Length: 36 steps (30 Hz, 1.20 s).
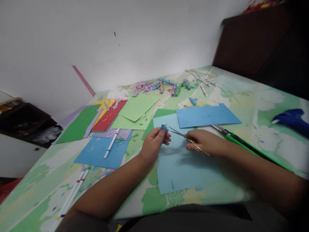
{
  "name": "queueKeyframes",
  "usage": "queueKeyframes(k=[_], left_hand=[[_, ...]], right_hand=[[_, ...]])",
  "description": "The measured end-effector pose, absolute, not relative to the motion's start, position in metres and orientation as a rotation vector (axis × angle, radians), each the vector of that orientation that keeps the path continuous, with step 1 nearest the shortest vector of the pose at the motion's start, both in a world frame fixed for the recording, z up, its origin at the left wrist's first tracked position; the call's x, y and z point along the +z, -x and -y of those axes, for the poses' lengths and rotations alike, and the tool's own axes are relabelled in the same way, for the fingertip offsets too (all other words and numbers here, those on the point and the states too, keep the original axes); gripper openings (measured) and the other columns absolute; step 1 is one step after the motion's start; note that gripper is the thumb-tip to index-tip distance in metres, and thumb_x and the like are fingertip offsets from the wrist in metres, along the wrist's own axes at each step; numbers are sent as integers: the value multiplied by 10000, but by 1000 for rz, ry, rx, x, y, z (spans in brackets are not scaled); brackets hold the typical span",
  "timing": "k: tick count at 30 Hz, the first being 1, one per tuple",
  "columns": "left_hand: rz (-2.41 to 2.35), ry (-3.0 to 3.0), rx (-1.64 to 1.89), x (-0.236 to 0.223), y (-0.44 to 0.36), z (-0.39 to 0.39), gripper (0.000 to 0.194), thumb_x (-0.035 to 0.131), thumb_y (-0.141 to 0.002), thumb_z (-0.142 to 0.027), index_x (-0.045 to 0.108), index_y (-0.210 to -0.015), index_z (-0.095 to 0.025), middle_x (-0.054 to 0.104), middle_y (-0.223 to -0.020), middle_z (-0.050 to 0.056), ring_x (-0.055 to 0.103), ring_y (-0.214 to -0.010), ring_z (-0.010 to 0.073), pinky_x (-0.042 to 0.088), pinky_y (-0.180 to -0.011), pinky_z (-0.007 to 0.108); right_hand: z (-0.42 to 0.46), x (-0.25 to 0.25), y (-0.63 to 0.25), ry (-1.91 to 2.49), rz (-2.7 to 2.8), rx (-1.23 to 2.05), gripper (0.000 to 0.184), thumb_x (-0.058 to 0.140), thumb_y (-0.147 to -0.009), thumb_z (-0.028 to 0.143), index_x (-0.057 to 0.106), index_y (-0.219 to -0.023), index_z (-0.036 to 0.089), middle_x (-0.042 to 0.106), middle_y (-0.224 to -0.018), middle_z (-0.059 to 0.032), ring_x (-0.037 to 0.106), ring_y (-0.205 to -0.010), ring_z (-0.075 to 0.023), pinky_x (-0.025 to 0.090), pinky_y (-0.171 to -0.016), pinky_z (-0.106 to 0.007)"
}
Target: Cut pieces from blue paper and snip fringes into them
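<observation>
My left hand (154, 142) pinches a small piece of blue paper (163, 127) whose upper edge is cut into a fringe. Facing it, my right hand (205, 141) grips a pair of scissors (180, 133) with gold handles. The blades point left, slightly parted, with their tips just right of the fringed piece. Below both hands lies a light blue sheet (185, 174) with a few paper scraps on it. A darker blue sheet (207, 116) lies beyond the right hand, partly over the light blue one.
A green box cutter (246, 146) lies right of my right hand, and a blue glue gun (291, 120) farther right. Coloured sheets (82, 124), a marker (111, 143) and scraps cover the left side. Curled paper rolls (174, 89) sit near the wall.
</observation>
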<state>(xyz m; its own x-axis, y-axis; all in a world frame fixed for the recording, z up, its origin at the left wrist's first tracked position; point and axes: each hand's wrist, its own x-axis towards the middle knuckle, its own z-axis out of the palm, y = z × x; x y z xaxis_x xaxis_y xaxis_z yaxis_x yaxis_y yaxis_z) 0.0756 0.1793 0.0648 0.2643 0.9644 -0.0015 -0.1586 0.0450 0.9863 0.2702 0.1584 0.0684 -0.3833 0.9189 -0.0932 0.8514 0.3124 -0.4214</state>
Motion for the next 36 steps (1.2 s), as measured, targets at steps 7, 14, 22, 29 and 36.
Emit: queueKeyframes(k=[7,14,22,29,36], left_hand=[[-840,-1236,916,62,-79,-173,239,525,-740,-343,545,-688,-110,575,-632,9,531,-528,77,431,-538,228],[-844,-1428,769,59,-78,-175,234,490,-764,-312,535,-638,-120,538,-570,-18,468,-452,45,372,-485,197],[-875,-1572,721,60,-75,-176,255,454,-778,-281,530,-587,-130,507,-523,-22,434,-439,46,351,-478,194],[-853,-1555,763,63,-76,-172,242,449,-778,-262,527,-585,-138,500,-525,-29,418,-431,40,345,-457,180],[-834,-1599,761,62,-73,-170,215,443,-778,-243,548,-619,-143,508,-518,-28,427,-430,48,348,-454,182]], right_hand=[[-152,71,-261,1616,2420,588,361,427,-736,531,442,-667,177,497,-618,0,419,-543,-117,257,-491,-234],[-149,73,-260,1541,2418,633,378,424,-728,558,425,-677,184,491,-630,0,414,-538,-118,259,-483,-234],[-149,72,-260,1581,2446,592,393,436,-707,573,444,-683,181,504,-651,-21,406,-548,-131,244,-485,-241],[-149,68,-261,1502,2480,616,434,398,-716,604,457,-698,174,509,-670,-35,411,-560,-140,247,-494,-248],[-147,69,-260,1471,2459,713,447,407,-710,613,473,-726,171,515,-671,-34,419,-558,-141,258,-494,-246]])
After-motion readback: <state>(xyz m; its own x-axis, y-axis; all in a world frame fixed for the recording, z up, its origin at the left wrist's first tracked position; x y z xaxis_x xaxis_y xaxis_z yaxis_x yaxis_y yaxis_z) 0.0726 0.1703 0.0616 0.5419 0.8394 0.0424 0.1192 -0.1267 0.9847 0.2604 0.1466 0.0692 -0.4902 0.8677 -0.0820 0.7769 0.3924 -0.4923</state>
